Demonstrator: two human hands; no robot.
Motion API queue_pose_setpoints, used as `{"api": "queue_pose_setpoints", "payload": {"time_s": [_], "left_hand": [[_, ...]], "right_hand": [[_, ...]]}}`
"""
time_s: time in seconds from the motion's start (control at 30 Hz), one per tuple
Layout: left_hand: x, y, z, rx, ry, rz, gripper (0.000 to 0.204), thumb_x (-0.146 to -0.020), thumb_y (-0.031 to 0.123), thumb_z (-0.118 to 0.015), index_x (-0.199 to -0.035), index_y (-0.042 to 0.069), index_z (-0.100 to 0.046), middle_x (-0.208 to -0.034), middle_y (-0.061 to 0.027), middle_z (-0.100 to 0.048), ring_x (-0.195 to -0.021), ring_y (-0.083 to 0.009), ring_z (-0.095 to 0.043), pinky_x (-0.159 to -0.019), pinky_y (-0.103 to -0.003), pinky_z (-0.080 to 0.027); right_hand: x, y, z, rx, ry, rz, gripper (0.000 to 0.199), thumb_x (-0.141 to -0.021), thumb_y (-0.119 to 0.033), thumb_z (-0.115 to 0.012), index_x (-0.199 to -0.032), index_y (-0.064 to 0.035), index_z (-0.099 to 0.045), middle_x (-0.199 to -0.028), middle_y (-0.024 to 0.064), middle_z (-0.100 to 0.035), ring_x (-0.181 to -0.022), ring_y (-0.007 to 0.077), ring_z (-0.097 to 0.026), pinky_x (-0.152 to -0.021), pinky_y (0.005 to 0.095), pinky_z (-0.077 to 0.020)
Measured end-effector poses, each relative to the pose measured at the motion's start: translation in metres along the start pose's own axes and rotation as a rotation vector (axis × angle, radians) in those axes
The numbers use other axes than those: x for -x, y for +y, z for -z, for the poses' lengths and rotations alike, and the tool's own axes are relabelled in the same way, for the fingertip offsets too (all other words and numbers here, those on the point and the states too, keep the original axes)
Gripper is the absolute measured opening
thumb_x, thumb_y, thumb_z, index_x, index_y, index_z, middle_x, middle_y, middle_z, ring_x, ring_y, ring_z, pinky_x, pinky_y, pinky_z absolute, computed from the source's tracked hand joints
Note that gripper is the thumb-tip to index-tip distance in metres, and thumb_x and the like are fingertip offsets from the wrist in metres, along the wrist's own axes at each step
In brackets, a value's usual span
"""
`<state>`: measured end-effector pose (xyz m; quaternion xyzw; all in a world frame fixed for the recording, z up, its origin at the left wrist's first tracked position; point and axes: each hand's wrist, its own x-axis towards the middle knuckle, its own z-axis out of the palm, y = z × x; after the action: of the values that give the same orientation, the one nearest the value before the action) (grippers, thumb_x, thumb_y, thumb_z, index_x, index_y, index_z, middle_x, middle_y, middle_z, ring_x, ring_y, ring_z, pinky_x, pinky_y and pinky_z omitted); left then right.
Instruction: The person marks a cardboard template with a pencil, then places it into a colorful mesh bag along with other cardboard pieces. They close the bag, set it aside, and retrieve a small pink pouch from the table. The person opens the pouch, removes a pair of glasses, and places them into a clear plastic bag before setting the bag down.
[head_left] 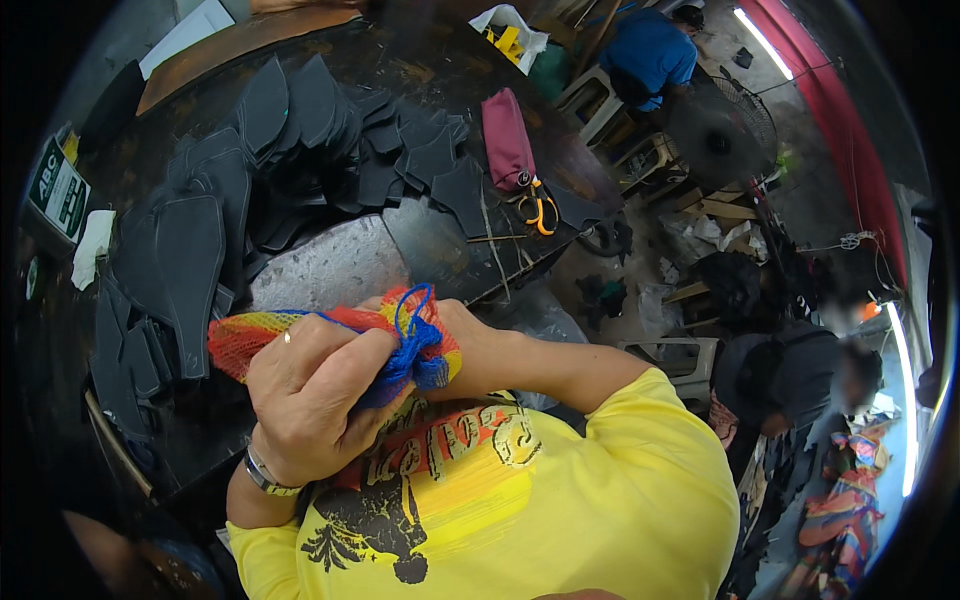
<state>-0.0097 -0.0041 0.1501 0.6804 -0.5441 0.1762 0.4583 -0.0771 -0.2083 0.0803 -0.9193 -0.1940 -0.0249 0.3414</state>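
Close to my chest, both hands hold a red, yellow and blue mesh bag (238, 340). My left hand (310, 385), with a ring and a wristwatch, is closed round the gathered mesh, its knuckles up. My right hand (465, 335) grips the bag from the other side, most of its fingers hidden behind the netting. A loop of blue cord (415, 305) stands up from the bunched blue part between the hands. Just beyond them lies a worn grey slab (335, 265) on the dark worktable.
Stacks of black cut pieces (190, 245) cover the table's left and far side. A maroon pouch (508, 135) and orange-handled scissors (540, 210) lie at the right. A green and white can (58, 190) stands far left. Two people and a fan (720, 130) are at the right.
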Motion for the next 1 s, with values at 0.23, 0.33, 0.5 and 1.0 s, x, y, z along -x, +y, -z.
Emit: {"api": "queue_pose_setpoints", "payload": {"time_s": [0.23, 0.33, 0.5, 1.0], "left_hand": [[0.004, 0.035, 0.022, -0.137, -0.059, 0.008, 0.034, -0.066, 0.019, -0.088, -0.096, 0.008, -0.076, -0.075, -0.0063, -0.063, -0.062, -0.0258, -0.058, -0.057, -0.037, -0.042], [0.008, 0.047, 0.031, -0.145, -0.020, 0.028, 0.033, -0.066, 0.013, -0.088, -0.097, 0.010, -0.076, -0.077, -0.0050, -0.061, -0.060, -0.0239, -0.055, -0.054, -0.036, -0.040], [0.019, 0.044, 0.032, -0.330, 0.183, -0.171, 0.036, -0.071, 0.008, -0.083, -0.105, 0.013, -0.072, -0.127, -0.0095, -0.044, -0.084, -0.0252, -0.057, -0.065, -0.036, -0.046], [0.047, -0.049, -0.032, 0.095, -0.340, 0.234, 0.029, -0.079, -0.001, -0.078, -0.107, 0.002, -0.070, -0.111, -0.0160, -0.067, -0.101, -0.0366, -0.067, -0.086, -0.040, -0.054]], "right_hand": [[-0.012, -0.022, -0.004, -0.187, -0.181, 0.107, 0.041, -0.084, -0.026, -0.076, -0.118, -0.0096, -0.062, -0.111, 0.0150, -0.069, -0.102, 0.0379, -0.068, -0.079, 0.0468, -0.0577], [-0.021, -0.029, -0.009, -0.381, -0.304, 0.178, 0.039, -0.082, -0.021, -0.078, -0.116, -0.0088, -0.063, -0.112, 0.0151, -0.068, -0.106, 0.0381, -0.067, -0.083, 0.0457, -0.0559], [-0.023, -0.025, -0.008, -0.640, -0.161, 0.255, 0.051, -0.086, -0.017, -0.079, -0.132, -0.0079, -0.060, -0.128, 0.0118, -0.064, -0.122, 0.0317, -0.060, -0.105, 0.0417, -0.0465], [0.217, -0.076, 0.289, 0.182, 2.037, 0.252, 0.041, -0.086, -0.010, -0.077, -0.123, 0.0068, -0.068, -0.132, 0.0164, -0.067, -0.119, 0.0286, -0.066, -0.108, 0.0471, -0.0519]]}}
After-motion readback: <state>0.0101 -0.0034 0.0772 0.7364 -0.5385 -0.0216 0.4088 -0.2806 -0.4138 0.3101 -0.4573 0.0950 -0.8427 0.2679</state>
